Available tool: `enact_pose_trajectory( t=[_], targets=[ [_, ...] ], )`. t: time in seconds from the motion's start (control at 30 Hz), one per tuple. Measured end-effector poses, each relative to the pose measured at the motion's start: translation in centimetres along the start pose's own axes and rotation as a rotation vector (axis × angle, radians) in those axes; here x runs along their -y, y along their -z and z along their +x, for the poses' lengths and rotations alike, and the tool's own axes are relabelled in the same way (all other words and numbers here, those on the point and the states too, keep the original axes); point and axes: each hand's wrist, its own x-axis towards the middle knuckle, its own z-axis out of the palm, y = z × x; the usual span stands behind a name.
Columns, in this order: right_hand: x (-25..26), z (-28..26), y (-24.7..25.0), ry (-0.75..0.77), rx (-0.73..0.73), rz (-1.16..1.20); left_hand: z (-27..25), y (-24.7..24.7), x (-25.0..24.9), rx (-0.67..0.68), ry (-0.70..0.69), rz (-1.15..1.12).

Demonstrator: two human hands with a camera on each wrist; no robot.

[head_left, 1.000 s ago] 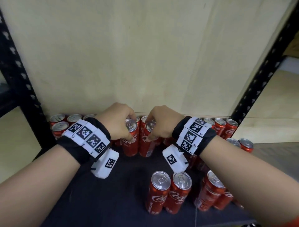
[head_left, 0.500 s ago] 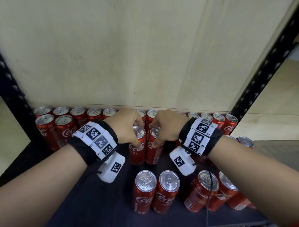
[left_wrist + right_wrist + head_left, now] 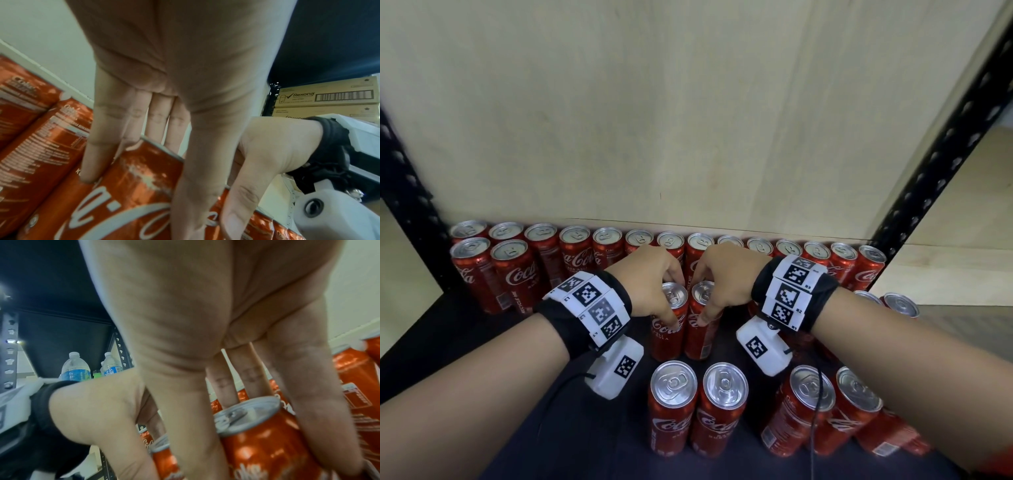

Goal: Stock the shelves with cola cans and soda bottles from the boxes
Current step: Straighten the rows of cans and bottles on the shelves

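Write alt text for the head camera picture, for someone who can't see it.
Two hands each grip the top of an upright red cola can, the left hand on the left can, the right hand on the right can, side by side on a dark shelf. A row of cans lines the back wall.

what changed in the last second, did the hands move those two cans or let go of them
Neither let go. The left hand grips one red cola can and the right hand grips the other red cola can by their tops, as before, side by side. The head camera's view shifted, bringing the whole back row of red cans into sight; whether the held cans themselves moved cannot be told. The two loose cans in front stayed put.
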Motion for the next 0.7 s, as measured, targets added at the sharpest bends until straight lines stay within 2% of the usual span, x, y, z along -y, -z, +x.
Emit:
enact_pose_trajectory(
  t=[0.17, 0.7],
  targets=[
    [-0.36, -0.35, 0.33, 0.009, 0.046, 0.033, -0.16, -0.34, 0.19, -0.018, -0.006, -0.054],
    [-0.57, -0.47, -0.35, 0.003, -0.031, 0.033, 0.01, -0.8, 0.36, -0.052, 0.014, -0.059]
  ],
)
